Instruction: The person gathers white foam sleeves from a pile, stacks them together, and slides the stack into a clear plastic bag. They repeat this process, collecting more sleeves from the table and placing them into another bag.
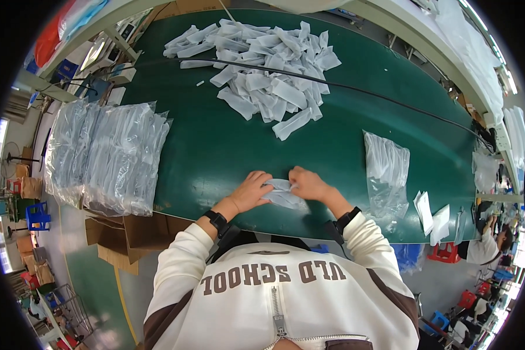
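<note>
Close to the front edge of the green table (pixel 216 157), a pale, translucent folded piece (pixel 282 192) lies between my hands. My left hand (pixel 252 191) grips its left end with curled fingers. At its right end, my right hand (pixel 309 184) is closed with the fingers pinched on it. Whether it is film or thin cloth I cannot tell. Farther back lies a loose heap of similar pale strips (pixel 262 70). To the right, a clear plastic bag (pixel 386 169) holds several pale pieces.
Full clear bags (pixel 125 157) are stacked at the table's left edge, above open cardboard boxes (pixel 149 233). A black cable (pixel 344 86) stretches across the heap and the table. White papers or cards (pixel 433 216) lie at the right. A co-worker (pixel 489 242) is at the far right.
</note>
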Tool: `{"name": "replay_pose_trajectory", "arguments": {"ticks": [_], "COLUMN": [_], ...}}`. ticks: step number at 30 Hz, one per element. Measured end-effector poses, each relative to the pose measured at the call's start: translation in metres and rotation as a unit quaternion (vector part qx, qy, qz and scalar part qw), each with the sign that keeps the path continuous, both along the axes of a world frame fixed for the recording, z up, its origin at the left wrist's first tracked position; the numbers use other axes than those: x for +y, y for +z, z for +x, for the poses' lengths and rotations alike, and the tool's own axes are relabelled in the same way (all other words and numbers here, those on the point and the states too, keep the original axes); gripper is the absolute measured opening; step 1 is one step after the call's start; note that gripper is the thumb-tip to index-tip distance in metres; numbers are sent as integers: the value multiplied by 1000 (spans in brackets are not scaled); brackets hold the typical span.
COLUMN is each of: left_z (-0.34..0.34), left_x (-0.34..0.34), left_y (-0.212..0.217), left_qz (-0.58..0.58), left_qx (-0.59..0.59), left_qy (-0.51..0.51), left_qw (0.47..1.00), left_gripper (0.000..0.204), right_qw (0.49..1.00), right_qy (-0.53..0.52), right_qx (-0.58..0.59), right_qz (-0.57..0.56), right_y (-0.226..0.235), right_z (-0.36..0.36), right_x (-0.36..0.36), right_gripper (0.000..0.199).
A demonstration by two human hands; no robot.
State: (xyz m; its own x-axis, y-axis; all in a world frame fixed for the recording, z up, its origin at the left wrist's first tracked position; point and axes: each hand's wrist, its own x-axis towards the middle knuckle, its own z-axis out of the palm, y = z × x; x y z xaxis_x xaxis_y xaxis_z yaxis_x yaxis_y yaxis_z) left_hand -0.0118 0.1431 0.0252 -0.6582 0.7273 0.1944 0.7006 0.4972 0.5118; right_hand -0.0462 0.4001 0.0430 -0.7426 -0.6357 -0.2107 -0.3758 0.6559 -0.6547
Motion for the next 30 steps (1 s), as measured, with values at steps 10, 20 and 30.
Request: {"name": "replay_pose_trajectory", "arguments": {"ticks": [10,20,30], "left_z": [12,6,-16], "left_x": [11,8,24], "left_y": [4,4,30], "left_qz": [25,13,-2], "left_qx": [-20,-18,42], "left_qy": [8,21,29], "left_qw": [999,1000,999], "left_gripper": [54,68,63], "right_qw": [893,964,987], "right_qy": [-417,-264,-99], "right_qx": [65,25,69], "right_qz": [156,-38,-109], "right_y": [-6,-14,-4], "right_z": [-118,-22,16], "right_x": [-57,-9,12], "right_gripper": [60,45,33]}}
